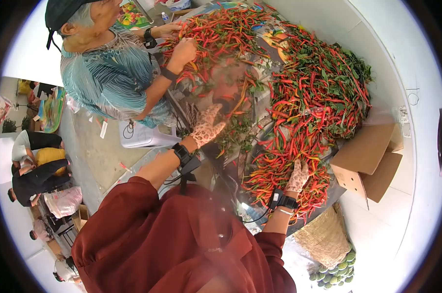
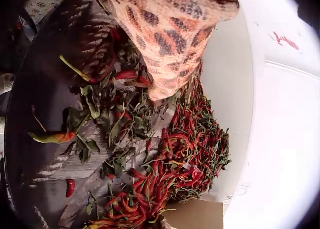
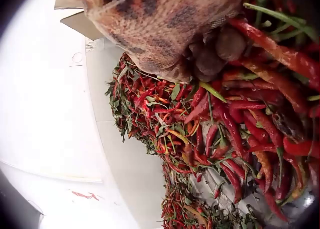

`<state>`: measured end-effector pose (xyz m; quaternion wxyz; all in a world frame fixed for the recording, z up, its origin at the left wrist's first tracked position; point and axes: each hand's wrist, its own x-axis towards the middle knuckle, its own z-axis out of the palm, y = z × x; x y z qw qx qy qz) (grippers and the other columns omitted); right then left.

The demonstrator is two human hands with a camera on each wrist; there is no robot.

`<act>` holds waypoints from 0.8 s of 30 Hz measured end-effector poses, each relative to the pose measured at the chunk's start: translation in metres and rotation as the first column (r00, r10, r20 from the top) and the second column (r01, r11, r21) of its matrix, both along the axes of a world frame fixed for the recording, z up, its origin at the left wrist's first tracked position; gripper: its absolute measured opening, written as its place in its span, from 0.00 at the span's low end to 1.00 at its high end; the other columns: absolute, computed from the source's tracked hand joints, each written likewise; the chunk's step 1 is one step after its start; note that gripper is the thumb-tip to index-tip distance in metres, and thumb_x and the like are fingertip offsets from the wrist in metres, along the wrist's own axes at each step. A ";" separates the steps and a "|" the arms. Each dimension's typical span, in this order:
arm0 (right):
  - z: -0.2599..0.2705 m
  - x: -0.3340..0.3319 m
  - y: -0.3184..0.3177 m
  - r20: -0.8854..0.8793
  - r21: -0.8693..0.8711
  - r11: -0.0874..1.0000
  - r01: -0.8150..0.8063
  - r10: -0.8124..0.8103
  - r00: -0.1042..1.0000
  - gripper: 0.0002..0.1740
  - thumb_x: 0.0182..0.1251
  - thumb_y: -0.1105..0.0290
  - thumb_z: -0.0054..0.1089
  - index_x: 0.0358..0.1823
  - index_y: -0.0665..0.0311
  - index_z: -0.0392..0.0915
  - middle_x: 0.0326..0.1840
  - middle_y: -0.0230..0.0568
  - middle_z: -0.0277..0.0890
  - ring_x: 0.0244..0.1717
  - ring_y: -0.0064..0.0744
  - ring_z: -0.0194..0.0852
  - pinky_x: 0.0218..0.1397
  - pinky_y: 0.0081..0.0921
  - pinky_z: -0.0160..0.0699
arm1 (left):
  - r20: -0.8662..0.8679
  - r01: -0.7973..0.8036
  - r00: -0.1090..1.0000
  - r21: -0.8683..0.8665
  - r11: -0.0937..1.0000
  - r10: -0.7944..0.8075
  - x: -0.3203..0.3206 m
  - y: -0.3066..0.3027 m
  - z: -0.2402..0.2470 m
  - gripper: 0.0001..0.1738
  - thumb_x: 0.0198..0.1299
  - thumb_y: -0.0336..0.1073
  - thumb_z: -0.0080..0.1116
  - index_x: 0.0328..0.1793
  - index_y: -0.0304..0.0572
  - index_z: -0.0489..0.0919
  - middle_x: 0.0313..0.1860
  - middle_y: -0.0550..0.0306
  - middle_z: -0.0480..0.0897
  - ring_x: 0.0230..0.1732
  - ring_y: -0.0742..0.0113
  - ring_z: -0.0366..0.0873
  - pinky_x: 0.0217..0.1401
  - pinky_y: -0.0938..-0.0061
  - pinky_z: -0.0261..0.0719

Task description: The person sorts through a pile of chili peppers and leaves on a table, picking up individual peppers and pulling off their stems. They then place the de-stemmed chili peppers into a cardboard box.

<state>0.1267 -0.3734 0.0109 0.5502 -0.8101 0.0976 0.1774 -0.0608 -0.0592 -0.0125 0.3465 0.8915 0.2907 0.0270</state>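
Red chili peppers [image 1: 299, 97] with green leaves and stems lie heaped over a dark table. My left hand [image 1: 207, 128], in a leopard-print glove, is over the middle of the table beside loose leaves and stems [image 1: 236, 134]; whether it holds anything is hidden. In the left wrist view the glove [image 2: 170, 38] hangs above leaves [image 2: 117, 124] and a few peppers. My right hand [image 1: 298, 177] rests on the near pepper pile [image 1: 265, 180]. The right wrist view shows its bare fingertips [image 3: 220, 51] bent down at the peppers [image 3: 250, 119]; a grip on one cannot be made out.
Another person [image 1: 113, 73] reaches into the far left of the heap. An open cardboard box [image 1: 360, 156] stands at the right by the white wall [image 1: 401, 58]. A woven sack [image 1: 323, 234] and green produce [image 1: 335, 273] are below; a white stool [image 1: 145, 136] is at left.
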 end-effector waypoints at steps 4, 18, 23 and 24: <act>-0.003 0.000 -0.001 0.009 -0.022 1.000 -0.003 0.003 1.000 0.16 0.68 0.60 0.57 0.45 0.68 0.77 0.24 0.29 0.73 0.16 0.18 0.63 0.17 0.18 0.60 | 0.178 -0.041 0.983 -0.011 0.999 0.042 0.014 -0.009 -0.003 0.24 0.63 0.39 0.52 0.65 0.43 0.69 0.62 0.49 0.72 0.63 0.50 0.68 0.66 0.59 0.65; -0.016 0.003 -0.013 0.016 -0.025 0.999 -0.049 0.049 0.999 0.18 0.69 0.62 0.54 0.49 0.69 0.77 0.35 0.35 0.77 0.26 0.23 0.70 0.25 0.22 0.68 | -0.002 -0.036 0.999 -0.167 0.985 0.036 0.049 -0.002 0.002 0.06 0.65 0.29 0.49 0.43 0.36 0.75 0.34 0.55 0.74 0.35 0.68 0.72 0.38 0.72 0.72; 0.024 -0.002 -0.003 0.057 0.053 0.995 -0.089 0.086 0.995 0.17 0.70 0.63 0.53 0.51 0.69 0.77 0.38 0.36 0.80 0.28 0.24 0.75 0.27 0.21 0.73 | 0.186 -0.066 0.980 -0.012 0.998 0.067 0.028 -0.013 0.015 0.08 0.67 0.34 0.49 0.43 0.37 0.75 0.39 0.53 0.73 0.38 0.59 0.72 0.44 0.66 0.71; 0.032 -0.004 0.006 0.133 0.022 0.988 -0.153 0.149 0.980 0.16 0.70 0.63 0.53 0.51 0.67 0.77 0.37 0.35 0.80 0.27 0.22 0.74 0.26 0.20 0.72 | 0.227 -0.016 0.973 -0.127 0.992 0.045 0.025 -0.018 0.027 0.08 0.67 0.35 0.49 0.43 0.38 0.75 0.39 0.53 0.74 0.39 0.59 0.72 0.44 0.67 0.71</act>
